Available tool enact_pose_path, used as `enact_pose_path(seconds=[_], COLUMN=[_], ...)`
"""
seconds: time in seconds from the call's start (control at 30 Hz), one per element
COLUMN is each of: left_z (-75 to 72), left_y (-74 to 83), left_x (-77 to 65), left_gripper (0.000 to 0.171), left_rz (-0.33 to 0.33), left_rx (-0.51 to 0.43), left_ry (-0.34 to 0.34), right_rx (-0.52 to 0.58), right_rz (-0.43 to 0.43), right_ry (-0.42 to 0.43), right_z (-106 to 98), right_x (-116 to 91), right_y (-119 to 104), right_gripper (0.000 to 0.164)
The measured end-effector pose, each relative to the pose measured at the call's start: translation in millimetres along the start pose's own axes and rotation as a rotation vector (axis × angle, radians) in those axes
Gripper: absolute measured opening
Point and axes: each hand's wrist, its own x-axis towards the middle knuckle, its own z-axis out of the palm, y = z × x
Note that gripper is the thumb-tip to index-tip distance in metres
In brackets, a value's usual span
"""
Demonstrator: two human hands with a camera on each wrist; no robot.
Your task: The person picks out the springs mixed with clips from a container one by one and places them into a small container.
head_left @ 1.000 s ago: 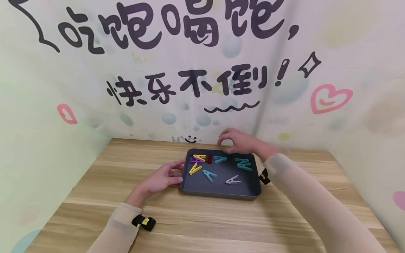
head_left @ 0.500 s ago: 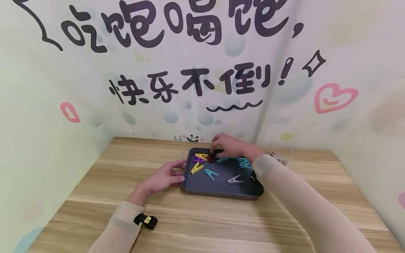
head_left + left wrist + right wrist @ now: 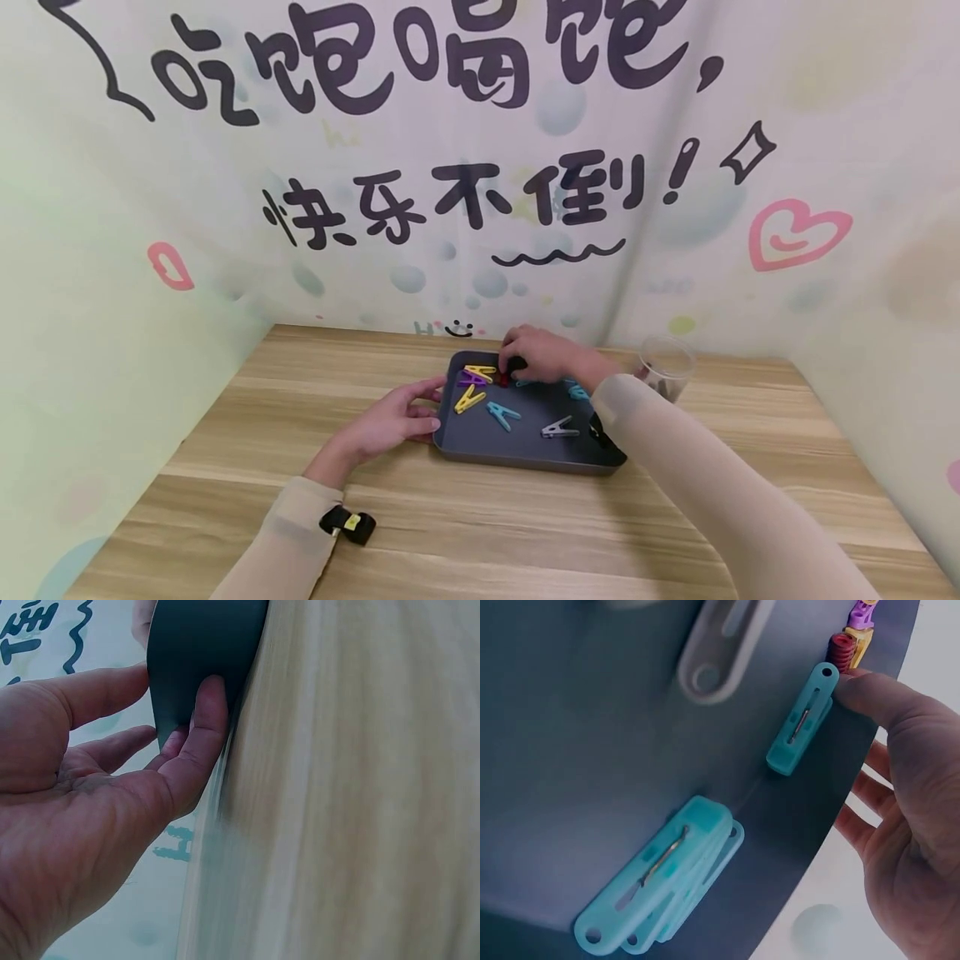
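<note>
Steadying the dark tray point(image 3: 517, 443), the left hand point(image 3: 386, 423) grips its left end, fingers bent against the wall with a gap between thumb and forefinger. The right hand point(image 3: 547, 354) reaches over the tray's far wall, its thumb at a red ridged piece point(image 3: 842, 649) lying inside near that wall; how far apart its fingers stand, and whether they pinch the piece, I cannot tell. Inside the tray, yellow clips point(image 3: 470, 400) and a purple clip point(image 3: 472, 380) lie toward the left end, a blue clip point(image 3: 503, 415) left of the middle, a grey clip point(image 3: 560, 428) toward the near right, and teal clips point(image 3: 656, 877) toward the right end. Behind the tray, the backdrop point(image 3: 345, 283) reads 吃饱喝饱, then 快乐不倒! (a small "Hi" and smiling face sit low, just above the tray's far edge). The yellow patch point(image 3: 351, 522) on the left wrist's black band is too small to read. Right of the tray's far corner stands a clear cup point(image 3: 666, 367), partly hidden by the sleeve. The desk point(image 3: 420, 533) extends beyond the tray's near edge and both ends, with only a narrow strip behind.
</note>
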Motion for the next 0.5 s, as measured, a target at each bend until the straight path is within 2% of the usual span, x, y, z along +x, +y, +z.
enact_pose_path(seconds=[0.5], left_z=[1.1], left_y=[1.2], left_x=[-0.5], left_gripper=[0.068], left_rz=[0.003], left_rx=[-0.003], left_ry=[-0.004], right_rx=[0.038], right_rz=[0.051], right_ry=[-0.028], right_z=[5.0], right_x=[-0.4], right_y=[0.1], right_gripper=[0.008])
